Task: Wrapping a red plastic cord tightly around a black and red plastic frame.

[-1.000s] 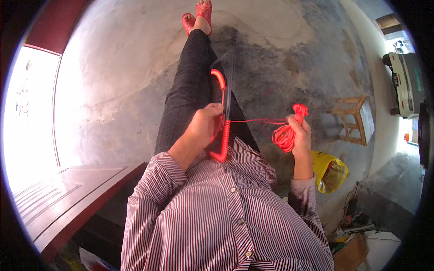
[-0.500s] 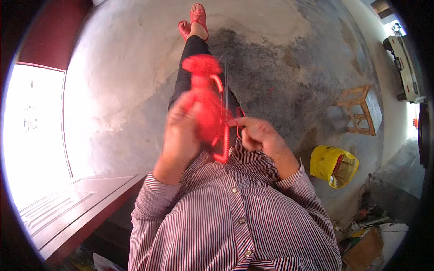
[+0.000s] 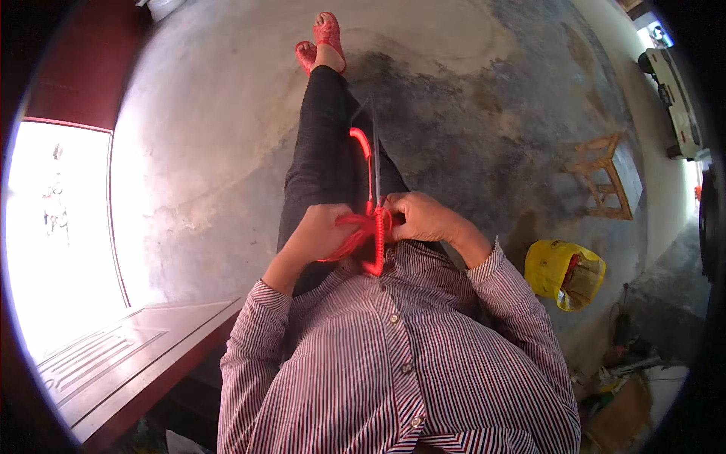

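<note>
My left hand (image 3: 321,233) is closed around a bundle of red cord (image 3: 349,236) in front of my waist. Beside it, my right hand (image 3: 423,218) has its thumb and fingers pinched at the upper end of a red cord-wrapped strip (image 3: 380,242), which bends in an L near my shirt. A red cord runs up from there to a curved red tube-like piece (image 3: 360,141). Just right of the tube, thin dark rods (image 3: 376,147) stick out away from me over my legs. Where the cord passes between my fingers is hidden.
My stretched legs (image 3: 321,151) end in red shoes (image 3: 327,34). On the right are a yellow bag (image 3: 548,268) with red material inside and a wooden stool (image 3: 616,178). A panelled door (image 3: 136,344) stands at left; clutter (image 3: 628,401) lies lower right.
The red bundle, blurred and held up over my legs before, is now lower and gathered in my left hand. Both hands have come closer together, and my right fingers have closed at the strip.
</note>
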`<state>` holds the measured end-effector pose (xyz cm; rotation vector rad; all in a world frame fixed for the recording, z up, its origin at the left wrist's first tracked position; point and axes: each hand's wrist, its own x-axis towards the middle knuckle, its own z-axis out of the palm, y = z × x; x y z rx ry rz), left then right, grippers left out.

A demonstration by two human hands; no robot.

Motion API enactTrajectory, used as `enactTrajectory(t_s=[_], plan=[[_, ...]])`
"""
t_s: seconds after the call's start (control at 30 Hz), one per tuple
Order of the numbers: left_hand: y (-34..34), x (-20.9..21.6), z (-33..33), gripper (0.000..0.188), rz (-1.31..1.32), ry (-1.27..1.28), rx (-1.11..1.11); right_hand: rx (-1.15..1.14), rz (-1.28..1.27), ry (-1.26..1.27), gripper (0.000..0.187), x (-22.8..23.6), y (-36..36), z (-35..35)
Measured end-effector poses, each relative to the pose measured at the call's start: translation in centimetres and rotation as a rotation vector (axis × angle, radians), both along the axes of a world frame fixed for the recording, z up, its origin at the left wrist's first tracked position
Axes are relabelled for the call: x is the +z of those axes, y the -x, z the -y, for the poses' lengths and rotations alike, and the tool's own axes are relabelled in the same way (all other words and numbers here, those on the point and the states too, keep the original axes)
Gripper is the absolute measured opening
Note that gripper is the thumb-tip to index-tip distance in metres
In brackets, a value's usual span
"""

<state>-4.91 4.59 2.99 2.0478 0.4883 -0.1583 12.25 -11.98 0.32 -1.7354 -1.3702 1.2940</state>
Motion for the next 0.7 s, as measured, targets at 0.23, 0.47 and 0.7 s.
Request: enactTrajectory(t_s=[0.23,0.47,0.7], plan=[[-1.2,0.0,0.9,0.026,0.175,0.001,0.198,-0.396,0.339,-0.432,0.033,1.2,-3.9,3.2],[-3.5,-4.3,2.2,0.042,-0.058,1.251,0.464,-0.905,-0.909,-0.877,0.061,2.2,-10.9,10.7],[-3.8,-1.9,4.1,0.028,0.007,1.265,0.595,-0.681,-1.083,-1.206,0.028,6.9,-14.7,19.2]])
